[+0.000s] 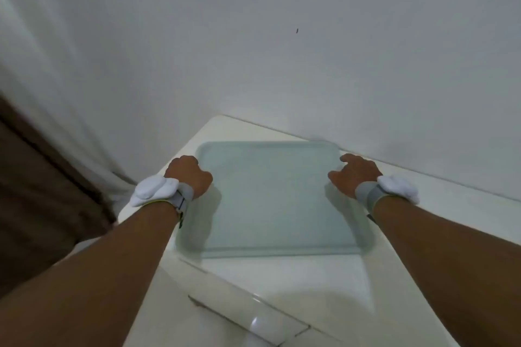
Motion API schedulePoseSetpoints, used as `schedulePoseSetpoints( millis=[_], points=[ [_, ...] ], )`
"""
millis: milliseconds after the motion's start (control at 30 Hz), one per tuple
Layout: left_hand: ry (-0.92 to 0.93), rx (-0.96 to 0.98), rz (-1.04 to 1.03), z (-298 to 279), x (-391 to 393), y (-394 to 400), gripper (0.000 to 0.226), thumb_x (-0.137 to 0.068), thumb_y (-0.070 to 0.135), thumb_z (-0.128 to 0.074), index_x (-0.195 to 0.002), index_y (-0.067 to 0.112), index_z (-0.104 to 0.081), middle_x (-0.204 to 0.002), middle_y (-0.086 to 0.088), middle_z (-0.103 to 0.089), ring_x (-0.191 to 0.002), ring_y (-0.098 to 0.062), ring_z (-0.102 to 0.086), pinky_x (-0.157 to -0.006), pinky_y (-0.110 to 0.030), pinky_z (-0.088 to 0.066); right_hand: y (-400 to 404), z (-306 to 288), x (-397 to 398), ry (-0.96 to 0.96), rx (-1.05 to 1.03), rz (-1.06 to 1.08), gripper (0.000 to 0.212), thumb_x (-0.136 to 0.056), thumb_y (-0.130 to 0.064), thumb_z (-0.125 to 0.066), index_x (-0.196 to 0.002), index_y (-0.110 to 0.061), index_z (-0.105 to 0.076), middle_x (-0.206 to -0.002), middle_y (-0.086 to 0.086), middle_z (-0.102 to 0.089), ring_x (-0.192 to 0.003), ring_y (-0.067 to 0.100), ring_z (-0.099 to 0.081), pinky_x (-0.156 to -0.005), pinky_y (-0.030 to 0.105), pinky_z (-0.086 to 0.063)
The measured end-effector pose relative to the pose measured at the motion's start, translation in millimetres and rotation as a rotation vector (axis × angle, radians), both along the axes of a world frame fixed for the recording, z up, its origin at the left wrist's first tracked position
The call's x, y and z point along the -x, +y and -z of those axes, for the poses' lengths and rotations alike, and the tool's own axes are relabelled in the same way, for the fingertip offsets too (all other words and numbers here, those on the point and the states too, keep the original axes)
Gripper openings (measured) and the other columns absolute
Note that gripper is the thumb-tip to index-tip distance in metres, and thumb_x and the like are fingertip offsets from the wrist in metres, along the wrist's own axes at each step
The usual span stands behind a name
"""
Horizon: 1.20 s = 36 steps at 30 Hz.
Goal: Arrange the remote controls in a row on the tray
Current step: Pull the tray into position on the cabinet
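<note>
A plain white wall (282, 36) bears one small dark mark (297, 31). A white curtain (56, 93) hangs at left, beside a brown curtain (36, 177). The glossy white table (282, 284) abuts the wall. Lighting is dim and even.

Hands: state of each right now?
Left hand: closed on the tray left edge.
Right hand: curled at the right edge, grip unclear.

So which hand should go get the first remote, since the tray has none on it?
Neither clearly wins. The left hand and right hand sit at opposite side edges of the empty tray, about level. No remotes are in view. The right hand's fingers look looser, so perhaps right.
</note>
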State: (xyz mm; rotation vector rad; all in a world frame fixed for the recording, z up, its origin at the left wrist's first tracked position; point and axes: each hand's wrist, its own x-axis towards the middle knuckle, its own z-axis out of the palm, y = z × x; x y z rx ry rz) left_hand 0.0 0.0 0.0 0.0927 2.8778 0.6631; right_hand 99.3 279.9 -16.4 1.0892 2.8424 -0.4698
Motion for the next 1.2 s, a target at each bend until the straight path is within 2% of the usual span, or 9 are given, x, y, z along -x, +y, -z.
schedulePoseSetpoints(
  millis=[33,100,233,400,467,533,633,867,1200],
  points=[
    [-0.019,0.011,-0.024,3,2,-4,0.011,-0.084,0.019,-0.057,-0.085,0.009,-0.062,-0.11,-0.016,-0.062,-0.096,-0.028,-0.057,-0.069,-0.025,-0.046,-1,3,1,-0.041,-0.001,0.003,0.062,-0.088,-0.04,-0.05,-0.146,-0.021,-0.036,-0.15,0.003,-0.041,-0.138,0.026,-0.038,-0.108,0.033,-0.033],
    [-0.034,-0.021,-0.1,16,8,-10,0.028,-0.085,0.015,-0.057,-0.06,0.011,-0.044,-0.088,-0.015,-0.059,-0.069,-0.022,-0.048,-0.051,-0.019,-0.032,1,14,4,-0.057,-0.005,0.031,0.061,-0.087,-0.037,-0.052,-0.143,-0.018,-0.038,-0.147,0.006,-0.044,-0.135,0.028,-0.041,-0.106,0.033,-0.036],
    [-0.063,-0.049,-0.182,27,10,-14,0.04,-0.086,0.01,-0.056,-0.054,0.012,-0.033,-0.057,-0.002,-0.036,-0.048,-0.012,-0.032,-0.045,-0.017,-0.024,-3,26,9,-0.04,-0.031,0.093,0.048,-0.087,-0.022,-0.056,-0.133,-0.013,-0.047,-0.136,0.013,-0.05,-0.127,0.032,-0.048,-0.1,0.035,-0.039],
    [-0.036,-0.019,-0.179,31,17,-16,0.03,-0.083,0.002,-0.056,-0.056,0.006,-0.043,-0.063,-0.009,-0.048,-0.047,-0.015,-0.037,-0.048,-0.023,-0.034,6,31,6,0.011,-0.037,0.14,0.042,-0.086,-0.015,-0.057,-0.127,-0.01,-0.05,-0.131,0.015,-0.053,-0.12,0.033,-0.053,-0.094,0.034,-0.043],
    [-0.029,-0.037,-0.164,27,20,-14,0.009,-0.079,0.002,-0.057,-0.07,0.001,-0.06,-0.073,-0.012,-0.059,-0.051,-0.02,-0.047,-0.054,-0.026,-0.042,13,32,0,0.025,-0.048,0.15,0.034,-0.084,-0.015,-0.056,-0.117,-0.008,-0.054,-0.125,0.014,-0.057,-0.114,0.033,-0.057,-0.086,0.032,-0.044],
    [-0.005,-0.071,-0.155,22,23,-9,0.015,-0.077,0.003,-0.059,-0.087,0.001,-0.069,-0.082,-0.016,-0.066,-0.058,-0.027,-0.056,-0.06,-0.03,-0.051,17,29,-7,0.029,-0.063,0.173,0.027,-0.083,-0.013,-0.055,-0.109,-0.007,-0.056,-0.12,0.014,-0.06,-0.111,0.033,-0.058,-0.082,0.031,-0.044],
    [0.001,-0.081,-0.114,14,23,0,0.016,-0.076,0.002,-0.058,-0.088,0.002,-0.069,-0.077,-0.016,-0.064,-0.049,-0.024,-0.053,-0.065,-0.034,-0.056,23,25,-16,0.054,-0.074,0.219,0.025,-0.081,-0.014,-0.055,-0.104,-0.008,-0.058,-0.117,0.015,-0.061,-0.108,0.033,-0.06,-0.079,0.032,-0.044],
    [-0.026,-0.105,-0.001,6,8,32,0.022,-0.077,0.002,-0.056,-0.093,-0.006,-0.07,-0.076,-0.017,-0.063,-0.062,-0.031,-0.058,-0.062,-0.03,-0.052,41,10,-64,0.112,-0.113,0.301,0.025,-0.08,-0.015,-0.056,-0.103,-0.007,-0.059,-0.117,0.016,-0.062,-0.112,0.033,-0.058,-0.085,0.029,-0.043],
    [-0.053,-0.154,0.181,11,-30,91,0.022,-0.077,0.004,-0.06,-0.094,-0.006,-0.069,-0.095,-0.025,-0.071,-0.083,-0.04,-0.07,-0.074,-0.04,-0.059,65,1,-155,0.108,-0.138,0.461,0.025,-0.081,-0.01,-0.056,-0.104,-0.004,-0.06,-0.116,0.015,-0.062,-0.112,0.032,-0.057,-0.085,0.027,-0.04]
  ],
)
